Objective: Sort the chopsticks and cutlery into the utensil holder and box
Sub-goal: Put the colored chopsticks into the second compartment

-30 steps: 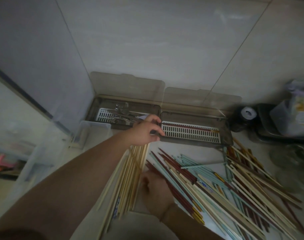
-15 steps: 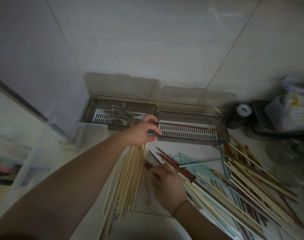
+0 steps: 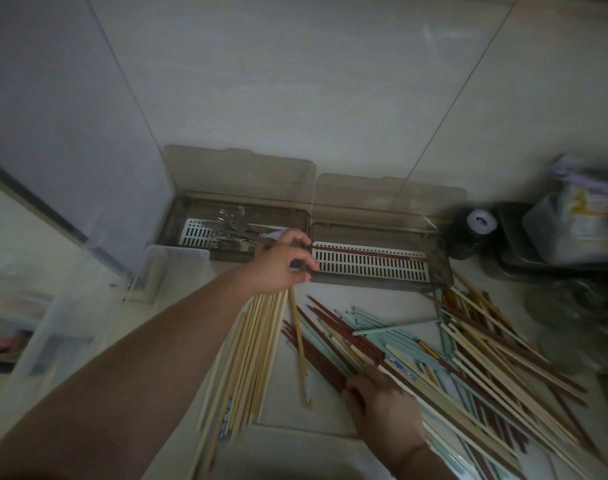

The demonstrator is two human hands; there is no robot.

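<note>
The near-left corner of the smoky translucent plastic box with a white slotted tray is gripped by the left hand — one dark red chopstick is seen inside. Mixed wooden, red and teal chopsticks on the pale counter are pinched by the right hand.

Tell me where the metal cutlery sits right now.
In the head view, the metal cutlery lies in the left smoky plastic box, against the wall, just beyond the left hand.
</note>
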